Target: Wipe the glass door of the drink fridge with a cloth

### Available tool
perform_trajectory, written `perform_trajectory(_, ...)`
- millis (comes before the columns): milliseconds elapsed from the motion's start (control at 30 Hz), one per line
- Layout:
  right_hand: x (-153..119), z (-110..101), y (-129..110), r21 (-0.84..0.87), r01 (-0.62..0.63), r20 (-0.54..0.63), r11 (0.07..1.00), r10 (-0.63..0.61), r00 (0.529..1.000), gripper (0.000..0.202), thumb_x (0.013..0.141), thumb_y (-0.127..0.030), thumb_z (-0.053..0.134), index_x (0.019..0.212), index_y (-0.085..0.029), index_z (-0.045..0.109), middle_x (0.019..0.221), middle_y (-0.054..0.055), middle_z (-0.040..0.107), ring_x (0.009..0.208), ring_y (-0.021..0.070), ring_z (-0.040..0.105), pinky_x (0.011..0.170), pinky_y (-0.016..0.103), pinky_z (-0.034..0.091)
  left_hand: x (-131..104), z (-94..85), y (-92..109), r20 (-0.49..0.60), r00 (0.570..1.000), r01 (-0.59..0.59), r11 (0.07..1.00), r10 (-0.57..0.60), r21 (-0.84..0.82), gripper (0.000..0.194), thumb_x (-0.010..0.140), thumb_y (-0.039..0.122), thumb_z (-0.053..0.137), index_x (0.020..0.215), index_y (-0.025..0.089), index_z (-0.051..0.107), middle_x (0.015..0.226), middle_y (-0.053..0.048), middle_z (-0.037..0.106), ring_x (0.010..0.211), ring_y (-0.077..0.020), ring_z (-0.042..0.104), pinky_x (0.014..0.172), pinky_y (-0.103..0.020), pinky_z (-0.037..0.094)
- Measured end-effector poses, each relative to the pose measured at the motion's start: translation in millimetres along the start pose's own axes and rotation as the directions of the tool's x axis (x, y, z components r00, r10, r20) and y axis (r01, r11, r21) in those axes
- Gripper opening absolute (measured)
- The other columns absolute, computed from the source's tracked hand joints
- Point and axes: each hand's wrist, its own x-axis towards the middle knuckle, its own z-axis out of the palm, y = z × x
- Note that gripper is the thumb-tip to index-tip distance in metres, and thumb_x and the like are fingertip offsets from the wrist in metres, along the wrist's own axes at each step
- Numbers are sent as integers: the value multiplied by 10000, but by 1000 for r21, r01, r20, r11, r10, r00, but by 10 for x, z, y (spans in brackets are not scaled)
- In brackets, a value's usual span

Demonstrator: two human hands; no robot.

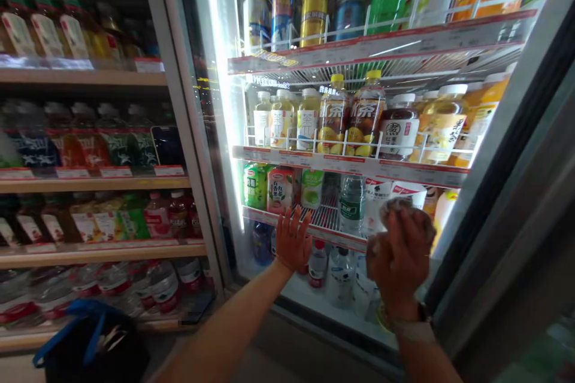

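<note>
I'm seeing my left hand [293, 245] fingers-wide at the drinks cooler [332, 163], right hand [401, 260] clutching a crumpled rag [426, 222].

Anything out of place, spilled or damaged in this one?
One oddity: what looks like a dark phone stands beside drink bottles on a left-hand shelf, where everything nearby is merchandise. No spill or damage stands out.

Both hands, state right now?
Left hand: open, spread wide, nothing visible in its grip.
Right hand: holding what looks like a crumpled cloth, blurred.
</note>
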Motion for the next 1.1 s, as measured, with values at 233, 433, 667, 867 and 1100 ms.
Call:
perform_trajectory(233, -650, 172, -389, 134, 180, 322, 975, -214, 922, 562, 922, -31, 430, 1432, -264, 470, 1326, 36, 624, 1342, 177, 474, 1195, 394, 266, -24, 15, -7, 14, 1000, 9, 1000, -9, 21, 599, 970, 324, 350, 1534, 172, 221, 1594, -107, 262, 1498, -275, 150, 1194, -484, 234)
perform_trajectory(433, -1112, 175, -444, 224, 273, 401, 936, -344, 849, 569, 884, 8, 400, 1383, -235, 528, 1343, 20, 613, 1352, 140, 457, 1206, 349, 258, -26, 28, -31, 18, 1000, 8, 1000, -8, -10, 597, 971, 320, 367, 1536, 198, 217, 1585, -105, 285, 1496, -257, 168, 1201, -482, 216)
perform_trajectory(667, -708, 98, -290, 190, 339, 393, 921, -388, 834, 481, 929, -21, 430, 1345, -227, 555, 1360, 18, 598, 1389, 144, 405, 1225, 371, 209, -29, 33, -22, 2, 1000, 6, 1000, -6, 9, 597, 967, 313, 365, 1532, 176, 231, 1597, -113, 247, 1499, -273, 147, 1200, -485, 222)
perform_trajectory(867, 37, -117, 123, -16, 46, 7, 999, -45, 999, 572, 913, -73, 496, 1457, -240, 436, 1420, 99, 535, 1366, 289, 441, 1123, 536, 376, -41, 20, -20, 17, 1000, 13, 1000, -13, 4, 629, 930, 289, 403, 1529, 177, 246, 1570, -116, 317, 1484, -283, 212, 1189, -497, 245)
perform_trajectory(1100, 75, -60, 75, -8, -19, -62, 1000, 19, 998, 573, 904, -73, 510, 1448, -247, 454, 1417, 99, 537, 1340, 316, 470, 1112, 550, 383, -1, 2, 3, -7, 1000, -1, 1000, 1, 4, 597, 953, 280, 353, 1528, 160, 244, 1616, -97, 198, 1499, -281, 150, 1201, -478, 215)
